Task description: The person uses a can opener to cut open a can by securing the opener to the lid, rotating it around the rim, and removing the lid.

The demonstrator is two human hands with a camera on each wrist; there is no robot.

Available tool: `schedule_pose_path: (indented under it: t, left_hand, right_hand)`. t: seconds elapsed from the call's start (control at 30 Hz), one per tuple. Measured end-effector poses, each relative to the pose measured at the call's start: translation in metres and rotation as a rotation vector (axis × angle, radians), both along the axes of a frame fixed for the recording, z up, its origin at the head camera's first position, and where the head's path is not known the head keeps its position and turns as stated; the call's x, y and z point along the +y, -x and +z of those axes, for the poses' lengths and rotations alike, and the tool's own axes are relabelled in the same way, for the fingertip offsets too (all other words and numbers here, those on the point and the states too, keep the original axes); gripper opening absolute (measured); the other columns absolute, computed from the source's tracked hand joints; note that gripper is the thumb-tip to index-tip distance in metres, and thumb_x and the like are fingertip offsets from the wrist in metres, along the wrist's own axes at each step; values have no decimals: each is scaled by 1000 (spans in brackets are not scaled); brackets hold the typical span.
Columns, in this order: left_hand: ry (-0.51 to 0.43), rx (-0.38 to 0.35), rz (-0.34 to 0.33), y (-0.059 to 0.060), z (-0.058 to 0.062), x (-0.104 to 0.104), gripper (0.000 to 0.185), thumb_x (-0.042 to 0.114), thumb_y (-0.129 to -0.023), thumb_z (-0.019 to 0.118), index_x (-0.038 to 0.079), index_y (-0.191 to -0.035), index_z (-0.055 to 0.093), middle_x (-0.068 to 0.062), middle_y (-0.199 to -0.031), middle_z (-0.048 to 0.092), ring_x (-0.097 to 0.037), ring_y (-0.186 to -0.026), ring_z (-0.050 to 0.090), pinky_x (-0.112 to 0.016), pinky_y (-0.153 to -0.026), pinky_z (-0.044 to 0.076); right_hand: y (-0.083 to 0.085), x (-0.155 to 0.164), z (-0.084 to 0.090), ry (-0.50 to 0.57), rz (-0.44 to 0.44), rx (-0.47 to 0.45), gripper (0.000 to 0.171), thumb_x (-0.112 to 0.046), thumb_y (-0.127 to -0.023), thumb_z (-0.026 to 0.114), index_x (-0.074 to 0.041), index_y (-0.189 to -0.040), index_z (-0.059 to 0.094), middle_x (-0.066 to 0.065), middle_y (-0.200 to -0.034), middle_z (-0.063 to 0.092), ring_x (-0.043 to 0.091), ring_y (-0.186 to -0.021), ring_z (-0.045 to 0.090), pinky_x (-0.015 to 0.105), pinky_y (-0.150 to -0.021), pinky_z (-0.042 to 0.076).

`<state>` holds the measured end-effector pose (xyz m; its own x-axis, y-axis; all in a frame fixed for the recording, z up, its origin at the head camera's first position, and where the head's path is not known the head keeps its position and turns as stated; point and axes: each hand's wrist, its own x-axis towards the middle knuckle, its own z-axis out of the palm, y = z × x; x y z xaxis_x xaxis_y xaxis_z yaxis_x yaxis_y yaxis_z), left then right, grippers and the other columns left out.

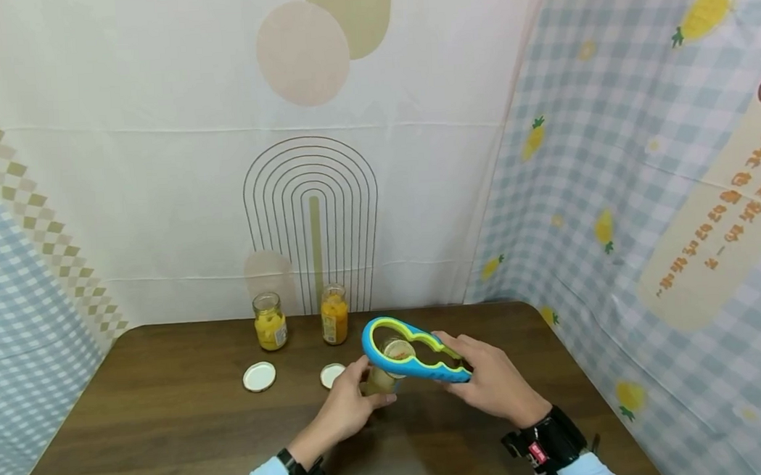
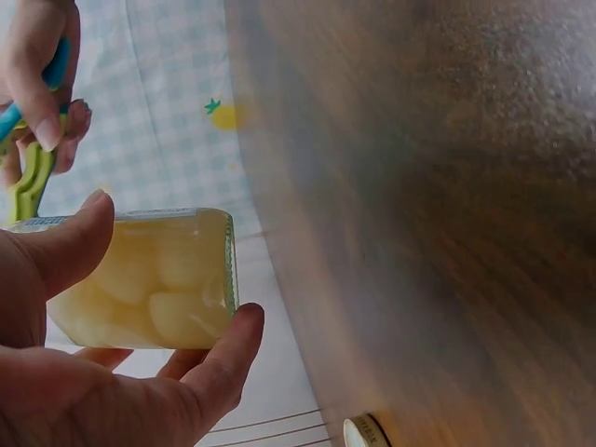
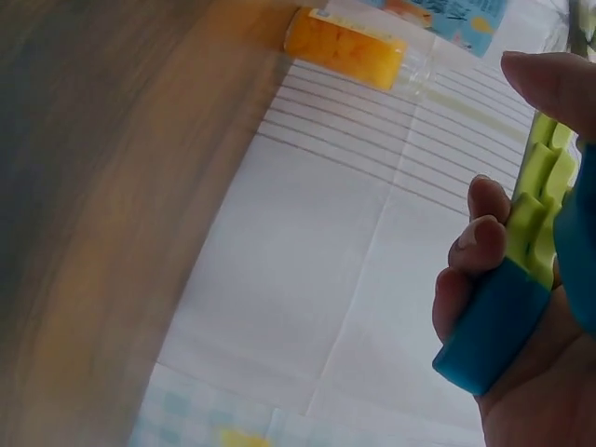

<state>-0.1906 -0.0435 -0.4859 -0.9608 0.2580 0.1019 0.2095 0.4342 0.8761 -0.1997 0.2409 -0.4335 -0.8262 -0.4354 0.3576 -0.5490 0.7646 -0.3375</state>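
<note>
My left hand (image 1: 345,408) grips a glass jar of pale, rounded fruit pieces (image 2: 177,289), thumb on one side and fingers on the other. In the left wrist view the jar's base is held up off the table. My right hand (image 1: 494,384) holds a blue and lime-green jar opener (image 1: 372,345) by its handles, fingers curled round them in the right wrist view (image 3: 498,321). From the head view, the opener's wide loop overlaps the top of the jar (image 1: 398,350). The jar's lower part is partly hidden by the opener and the left hand.
Toward the back of the wooden table (image 1: 169,425) stand two lidless jars, one with yellow fruit (image 1: 270,329), one with orange fruit (image 1: 335,322). Two white lids (image 1: 259,376) (image 1: 332,375) lie in front of them. Patterned cloths (image 1: 418,213) hang behind and at both sides.
</note>
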Motion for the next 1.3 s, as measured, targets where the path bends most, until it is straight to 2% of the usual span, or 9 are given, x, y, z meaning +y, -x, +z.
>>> schedule_pose_path:
  t: [0.2, 0.37, 0.53, 0.77, 0.93, 1.1, 1.3]
  left_hand:
    - [-77, -62, -6, -2, -1, 2, 54, 29, -91, 87, 23, -138, 63, -13, -133, 70, -38, -130, 64, -62, -105, 55]
    - [-122, -104, -16, 0, 0, 4, 56, 27, -92, 86, 22, -142, 61, -11, -132, 72, -37, -128, 66, -57, -101, 58]
    - [-125, -110, -6, 1, -1, 5, 55, 29, -92, 86, 22, -140, 62, -10, -131, 72, -35, -125, 68, -53, -98, 60]
    - [-142, -126, 16, -3, 0, 10, 59, 33, -89, 88, 22, -141, 62, -8, -126, 72, -29, -118, 69, -49, -94, 61]
    - [-121, -104, 54, -4, -1, 10, 50, 34, -89, 88, 20, -131, 65, -6, -121, 73, -27, -116, 69, -48, -94, 60]
    - [-145, -107, 76, -4, -1, 10, 49, 35, -90, 88, 18, -130, 65, -6, -120, 74, -26, -115, 69, -45, -92, 61]
    - [-147, -105, 95, -3, 2, 10, 50, 36, -90, 87, 17, -131, 65, -6, -119, 74, -24, -114, 69, -41, -89, 61]
  right_hand:
    - [-2, 4, -7, -35, -8, -44, 77, -26, -86, 91, -27, -155, 57, -15, -96, 59, 0, -75, 46, 20, -68, 42]
    - [0, 2, -8, -33, -13, -42, 76, -29, -88, 89, -27, -156, 56, -11, -105, 66, 3, -80, 51, 21, -72, 45]
    - [1, -3, -10, -6, -24, -52, 75, -28, -88, 90, -27, -155, 57, -11, -106, 67, 4, -82, 53, 22, -73, 46]
    - [-2, -12, -28, 89, -40, -42, 76, -29, -89, 89, -28, -157, 54, -8, -111, 69, 4, -86, 56, 22, -74, 49]
    - [-5, -22, -30, 127, -84, -88, 68, -31, -90, 88, -24, -150, 58, -6, -120, 71, 7, -95, 62, 28, -81, 55]
    - [-7, -30, -35, 179, -124, -126, 56, -32, -91, 88, -21, -139, 61, -7, -110, 72, 6, -90, 63, 27, -78, 55]
    - [-8, -36, -40, 215, -135, -95, 51, -37, -89, 88, -21, -132, 64, -10, -98, 71, 0, -80, 59, 22, -70, 50]
